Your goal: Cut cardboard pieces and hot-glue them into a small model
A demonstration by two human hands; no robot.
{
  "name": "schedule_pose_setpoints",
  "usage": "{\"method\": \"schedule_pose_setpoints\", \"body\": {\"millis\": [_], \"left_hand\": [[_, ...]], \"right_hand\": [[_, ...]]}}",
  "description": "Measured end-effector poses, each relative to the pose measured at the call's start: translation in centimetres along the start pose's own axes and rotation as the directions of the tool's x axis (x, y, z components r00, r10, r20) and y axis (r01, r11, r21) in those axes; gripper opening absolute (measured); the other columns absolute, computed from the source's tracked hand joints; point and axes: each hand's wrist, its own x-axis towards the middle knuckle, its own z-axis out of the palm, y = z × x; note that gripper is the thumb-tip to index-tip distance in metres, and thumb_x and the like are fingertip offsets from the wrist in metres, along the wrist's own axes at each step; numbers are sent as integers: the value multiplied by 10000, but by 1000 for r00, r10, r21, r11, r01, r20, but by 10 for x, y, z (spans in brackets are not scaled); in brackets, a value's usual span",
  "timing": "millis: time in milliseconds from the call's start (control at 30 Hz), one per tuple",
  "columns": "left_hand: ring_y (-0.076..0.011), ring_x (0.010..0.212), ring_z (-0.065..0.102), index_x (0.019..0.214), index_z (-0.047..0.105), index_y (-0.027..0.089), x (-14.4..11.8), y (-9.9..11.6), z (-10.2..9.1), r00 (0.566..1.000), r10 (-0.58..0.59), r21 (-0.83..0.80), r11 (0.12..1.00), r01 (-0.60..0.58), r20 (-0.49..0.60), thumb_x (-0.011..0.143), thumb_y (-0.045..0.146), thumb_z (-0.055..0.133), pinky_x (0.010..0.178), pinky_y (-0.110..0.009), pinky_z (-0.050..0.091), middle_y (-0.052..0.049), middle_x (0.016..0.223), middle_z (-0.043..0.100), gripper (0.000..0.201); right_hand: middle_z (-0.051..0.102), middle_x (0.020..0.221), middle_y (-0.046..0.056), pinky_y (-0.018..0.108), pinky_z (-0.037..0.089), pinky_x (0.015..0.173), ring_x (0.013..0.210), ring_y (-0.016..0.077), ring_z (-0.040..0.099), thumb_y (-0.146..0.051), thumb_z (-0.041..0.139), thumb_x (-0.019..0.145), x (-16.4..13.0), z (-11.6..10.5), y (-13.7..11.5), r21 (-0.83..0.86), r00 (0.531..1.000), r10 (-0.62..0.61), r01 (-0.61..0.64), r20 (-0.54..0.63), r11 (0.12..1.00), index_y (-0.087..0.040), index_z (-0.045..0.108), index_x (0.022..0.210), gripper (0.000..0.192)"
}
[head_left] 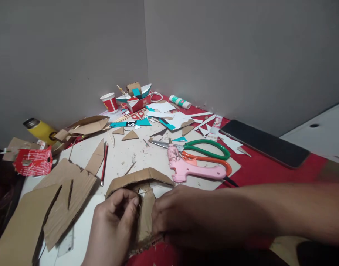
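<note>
While they pinch it, left hand (114,221) and right hand (180,218) on rough, arched corrugated cardboard piece (143,184).

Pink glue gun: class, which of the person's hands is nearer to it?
Right. The right hand lies just below the pink glue gun; the left hand is farther left, both holding the cardboard piece.

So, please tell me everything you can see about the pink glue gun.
The pink glue gun looks like plastic and lies flat on its side on a cardboard sheet, nozzle pointing away, with messy residue at the nozzle end. A dark cord leaves its handle. It lies against the orange-and-green scissors. No hand touches it.
</note>
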Motion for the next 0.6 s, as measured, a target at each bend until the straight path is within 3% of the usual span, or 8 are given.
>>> {"method": "schedule_pose_setpoints", "body": {"millis": [133,333,467,600], "left_hand": [[-148,649,649,855,621,196,4,-3,6,999,8,-6,1000,-8,-40,821,295,587,578,-221,507,-8,725,681,110],[-152,606,647,837,620,206,5,-4,12,975,208,251,951,-183,-78,871,301,538,541,-232,497,-13,715,686,131],[-162,647,663,835,649,206,9,-9,15,944,306,343,906,-249,-123,868,285,549,641,-266,525,-18,743,705,132],[-178,714,685,895,669,196,12,-15,17,936,304,311,920,-240,-178,865,295,566,689,-288,536,-38,819,731,145]], "right_hand": [[649,902,54,212,427,714,771,129,558,-111,569,846,0,0,4,-138,998,-14,22,60,990,-123,611,859,46],[629,871,17,232,401,623,701,114,528,-136,546,879,-3,1,5,-216,997,-11,27,73,976,-155,614,833,85],[620,889,7,243,417,642,706,114,535,-172,554,880,-4,3,6,-260,996,-5,27,86,965,-155,623,868,72],[626,926,18,248,437,697,767,126,564,-178,572,868,-3,1,4,-275,992,10,25,126,961,-147,622,889,62]]}}
